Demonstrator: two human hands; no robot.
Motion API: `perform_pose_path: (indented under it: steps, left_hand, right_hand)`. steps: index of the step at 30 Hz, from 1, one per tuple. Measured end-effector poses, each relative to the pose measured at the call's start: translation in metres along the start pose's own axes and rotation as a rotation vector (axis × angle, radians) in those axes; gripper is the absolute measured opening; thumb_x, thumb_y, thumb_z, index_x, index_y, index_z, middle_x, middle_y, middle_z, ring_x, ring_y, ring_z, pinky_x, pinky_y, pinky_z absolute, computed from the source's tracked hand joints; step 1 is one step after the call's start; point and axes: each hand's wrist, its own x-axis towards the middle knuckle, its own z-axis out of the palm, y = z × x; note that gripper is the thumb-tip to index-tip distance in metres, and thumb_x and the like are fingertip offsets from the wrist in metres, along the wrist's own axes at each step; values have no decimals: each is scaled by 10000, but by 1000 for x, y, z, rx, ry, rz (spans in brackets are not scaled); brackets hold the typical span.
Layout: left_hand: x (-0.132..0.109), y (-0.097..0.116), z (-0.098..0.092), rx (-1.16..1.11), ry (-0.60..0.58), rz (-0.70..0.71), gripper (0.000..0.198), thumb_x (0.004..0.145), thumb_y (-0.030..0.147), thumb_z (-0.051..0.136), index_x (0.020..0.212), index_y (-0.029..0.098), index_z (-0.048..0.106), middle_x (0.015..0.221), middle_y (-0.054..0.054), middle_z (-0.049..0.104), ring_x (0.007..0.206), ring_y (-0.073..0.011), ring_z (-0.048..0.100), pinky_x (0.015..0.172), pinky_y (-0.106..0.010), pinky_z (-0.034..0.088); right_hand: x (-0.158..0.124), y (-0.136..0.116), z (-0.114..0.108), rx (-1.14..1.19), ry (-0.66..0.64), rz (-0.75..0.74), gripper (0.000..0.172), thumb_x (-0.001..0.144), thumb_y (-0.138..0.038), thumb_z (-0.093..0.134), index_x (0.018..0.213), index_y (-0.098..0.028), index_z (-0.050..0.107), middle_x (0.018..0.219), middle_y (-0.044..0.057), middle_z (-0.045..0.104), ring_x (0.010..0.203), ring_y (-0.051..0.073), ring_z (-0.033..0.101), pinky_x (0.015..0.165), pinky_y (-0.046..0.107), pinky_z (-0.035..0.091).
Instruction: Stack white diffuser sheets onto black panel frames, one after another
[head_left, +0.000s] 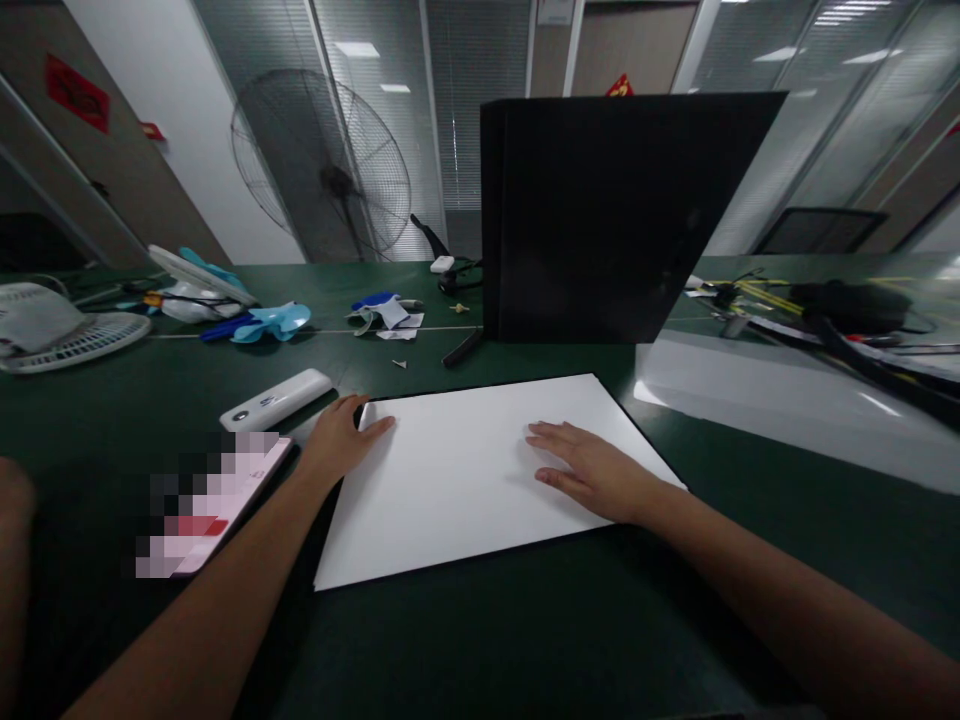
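A white sheet of paper (465,490) lies on the green table, with a thin dark edge showing beneath its far and right sides. My left hand (341,438) rests at the sheet's far left corner. Its thumb stretches onto the paper, apart from the fingers, whose tips reach the corner. Over the right half of the sheet is my right hand (589,468), palm down with fingers extended, casting a faint shadow. Whether its palm presses on the paper, I cannot tell. Beside my left forearm lies a phone (259,480), partly pixelated, near a white oblong device (277,400).
A large black box-shaped panel (600,220) stands behind the paper. To its right are a clear plastic sheet (772,400) and jumbled cables (757,290). Small handheld fans (274,322), scraps (390,312) and a black stick (463,348) lie farther back. Another person's arm (11,560) shows at left.
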Motion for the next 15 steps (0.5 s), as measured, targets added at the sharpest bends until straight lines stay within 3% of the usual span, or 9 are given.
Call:
perform_pose_path:
  steps: [5,10,12,15]
  left_hand:
    - [1,0,1,12,-13,21,743,903,710,534,1381,154,656,1481,-187,638,1375,-369,590,1183,-502,437]
    - [0,1,1,-4,-77,83,832,910,752,470,1442,132,623,1551,-185,587,1462,-353,524,1242,-481,373]
    - [-2,3,1,13,-104,98,900,880,786,496,1487,128,591,1600,-194,536,1490,-369,493,1250,-495,360]
    - [-3,4,1,45,-128,103,967,864,802,514,1521,95,556,1635,-225,484,1500,-389,478,1252,-512,352]
  right_hand:
    - [2,31,-12,-69,139,82,681,1075,-622,365,1573,-198,551,1685,101,429,1537,303,424,1296,536,285]
    - [-14,127,-40,-281,405,496,620,1061,-507,396,1523,-144,591,1631,165,487,1475,351,484,1244,543,368]
    - [-24,166,-43,-332,459,674,680,1043,-546,426,1549,-109,549,1656,198,439,1538,378,386,1264,564,320]
    - [-36,203,-38,-293,415,920,846,997,-741,394,1585,-142,495,1699,217,354,1576,467,261,1209,748,258]
